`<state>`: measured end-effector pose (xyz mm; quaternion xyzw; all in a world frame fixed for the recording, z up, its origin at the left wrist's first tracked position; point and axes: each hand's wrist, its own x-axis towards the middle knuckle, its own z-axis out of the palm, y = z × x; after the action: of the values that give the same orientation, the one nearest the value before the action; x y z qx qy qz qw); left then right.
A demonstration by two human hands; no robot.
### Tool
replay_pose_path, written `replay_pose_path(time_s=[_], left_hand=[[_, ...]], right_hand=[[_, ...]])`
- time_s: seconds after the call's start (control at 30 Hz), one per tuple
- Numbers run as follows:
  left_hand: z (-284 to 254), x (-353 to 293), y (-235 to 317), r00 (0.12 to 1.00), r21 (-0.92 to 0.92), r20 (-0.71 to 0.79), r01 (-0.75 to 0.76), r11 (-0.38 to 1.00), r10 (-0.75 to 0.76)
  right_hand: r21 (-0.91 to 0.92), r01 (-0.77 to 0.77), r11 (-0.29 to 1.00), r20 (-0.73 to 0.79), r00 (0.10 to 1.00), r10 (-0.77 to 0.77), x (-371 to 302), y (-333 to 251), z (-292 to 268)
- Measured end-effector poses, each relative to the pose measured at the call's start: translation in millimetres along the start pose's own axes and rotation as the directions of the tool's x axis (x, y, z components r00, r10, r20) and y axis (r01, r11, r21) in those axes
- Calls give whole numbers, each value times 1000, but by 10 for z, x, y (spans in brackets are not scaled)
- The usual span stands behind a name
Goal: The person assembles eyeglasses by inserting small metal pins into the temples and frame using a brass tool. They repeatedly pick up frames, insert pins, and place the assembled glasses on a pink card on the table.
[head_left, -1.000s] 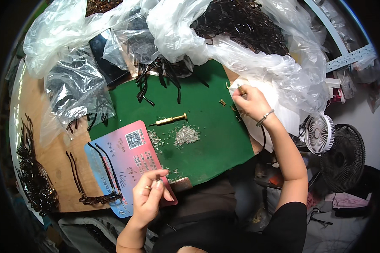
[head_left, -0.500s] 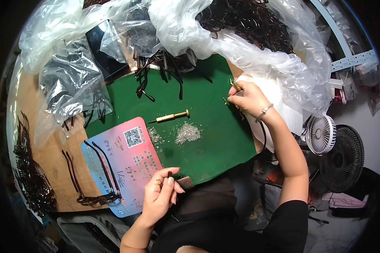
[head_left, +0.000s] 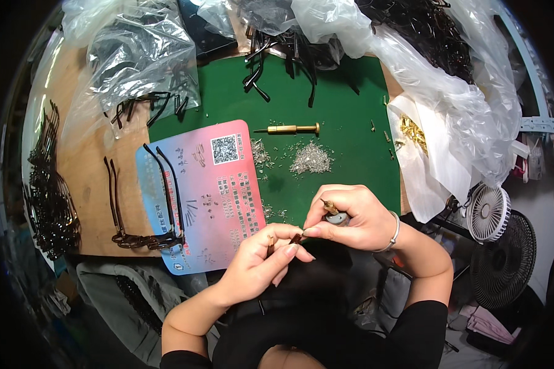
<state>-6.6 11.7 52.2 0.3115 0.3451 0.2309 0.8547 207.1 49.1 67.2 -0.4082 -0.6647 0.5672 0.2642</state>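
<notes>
My left hand is closed on a small dark brown eyeglass part, mostly hidden by the fingers. Against that part, the thumb and forefinger of my right hand pinch together; whatever tiny thing sits between them is too small to make out. A brass screwdriver with a grey round end is tucked in the same right hand. Beyond the hands, a second brass screwdriver lies on the green mat, just above a heap of tiny silvery screws.
Folded eyeglass frames lie across a pink and blue printed sheet. More frames are stacked at the left edge. Gold parts rest on white paper at the right. Plastic bags and loose dark temples line the back.
My right hand has come from the small gold pieces at the mat's right edge to meet my left hand. The view has shifted, so the table sits differently in it.
</notes>
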Motion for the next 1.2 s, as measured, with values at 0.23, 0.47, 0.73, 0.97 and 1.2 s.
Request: replay_pose_path(time_s=[0.23, 0.47, 0.73, 0.97, 1.2], left_hand=[[-93, 46, 16, 984, -218, 121, 153, 964, -129], [-88, 34, -84, 984, -15, 176, 28, 1000, -25], [-91, 14, -227, 991, 374, 3, -123, 919, 132], [-241, 74, -246, 925, 467, -295, -80, 881, 240], [-200, 178, -279, 900, 627, -276, -97, 773, 338]], right_hand=[[83, -18, 996, 45, 999, 14, -15, 36, 91], [475, -416, 776, 317, 903, 290, -41, 145, 101], [-35, -216, 976, 44, 975, 217, -67, 329, 258], [-531, -223, 818, -95, 974, 204, -243, 162, 127], [-745, -194, 638, -255, 967, -4, -149, 332, 271]])
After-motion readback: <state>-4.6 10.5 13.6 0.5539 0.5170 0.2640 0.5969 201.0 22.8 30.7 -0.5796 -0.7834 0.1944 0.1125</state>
